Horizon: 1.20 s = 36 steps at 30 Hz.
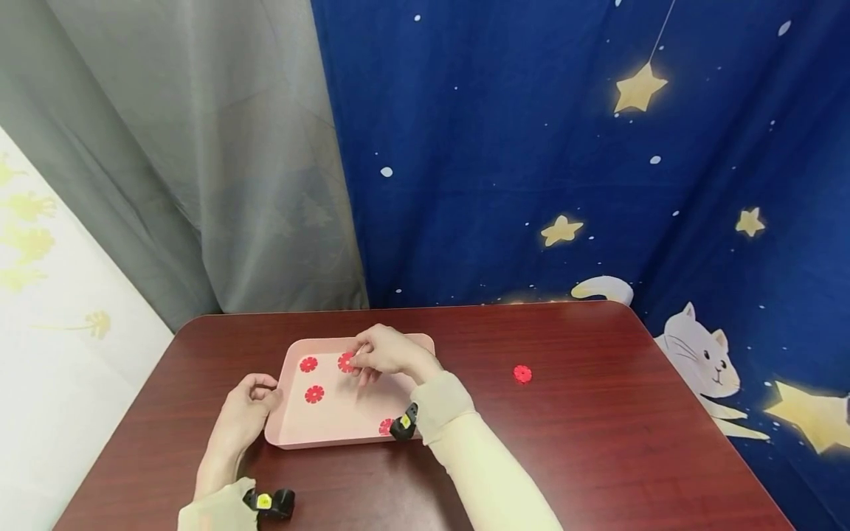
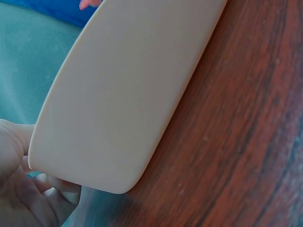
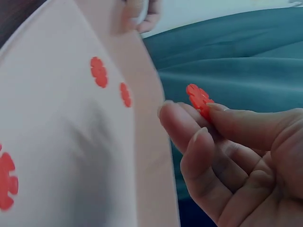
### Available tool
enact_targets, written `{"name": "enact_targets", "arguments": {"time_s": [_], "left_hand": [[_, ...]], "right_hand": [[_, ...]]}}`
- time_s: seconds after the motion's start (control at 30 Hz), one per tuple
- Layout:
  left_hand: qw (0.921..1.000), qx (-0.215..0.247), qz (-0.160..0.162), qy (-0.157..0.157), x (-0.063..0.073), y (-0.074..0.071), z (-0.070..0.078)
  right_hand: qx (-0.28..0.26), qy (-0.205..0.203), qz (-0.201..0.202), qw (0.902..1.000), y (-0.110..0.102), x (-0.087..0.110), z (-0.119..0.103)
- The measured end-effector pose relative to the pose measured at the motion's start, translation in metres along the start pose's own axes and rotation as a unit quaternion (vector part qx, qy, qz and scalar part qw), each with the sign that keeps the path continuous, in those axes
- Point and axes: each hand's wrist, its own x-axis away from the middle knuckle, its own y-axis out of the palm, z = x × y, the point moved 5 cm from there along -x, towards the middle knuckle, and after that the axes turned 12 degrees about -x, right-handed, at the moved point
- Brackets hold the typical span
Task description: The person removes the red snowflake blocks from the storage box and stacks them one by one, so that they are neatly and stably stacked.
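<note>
My right hand (image 1: 392, 349) is over the back of a shallow pink tray (image 1: 332, 424). Between thumb and index finger it pinches a red flower-shaped plastic disc (image 3: 199, 100), tilted up above the tray floor. At the tray's left end my left hand (image 1: 240, 417) grips the rim, thumb on top and fingers against the outer wall in the left wrist view. Two like discs, one at the back (image 1: 308, 364) and another (image 1: 314, 394) before it, lie flat in the tray's left part. A third disc (image 1: 386, 426) lies near the front wall, partly covered by the right wrist camera.
One more red disc (image 1: 522, 374) lies on the dark reddish wooden table (image 1: 598, 442), to the right of the tray. Behind the table hang a grey curtain (image 1: 265, 184) and a blue star-patterned curtain (image 1: 478, 184). A black camera (image 1: 272, 504) is strapped to the left wrist.
</note>
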Motion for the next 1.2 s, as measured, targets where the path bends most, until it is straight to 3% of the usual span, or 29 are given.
{"name": "enact_targets", "arguments": {"time_s": [0.23,0.4,0.6,0.97,1.2], "left_hand": [[1.0,-0.003,0.005,0.001,0.0,0.0,0.001],[1.0,-0.005,0.008,0.0,-0.001,0.0,0.002],[1.0,-0.004,0.004,-0.002,-0.002,0.0,0.001],[1.0,-0.009,0.0,-0.003,-0.001,0.002,0.003],[0.9999,-0.009,0.0,-0.01,0.0,0.001,0.004]], "right_hand": [[0.002,-0.072,0.056,0.9958,-0.025,0.038,-0.002],[-0.056,-0.105,0.097,0.9882,-0.051,0.068,0.008],[-0.143,-0.105,0.163,0.9705,-0.085,0.102,0.034],[-0.206,-0.115,0.243,0.9409,-0.13,0.158,0.081],[-0.204,-0.108,0.303,0.9244,-0.152,0.181,0.097]]}}
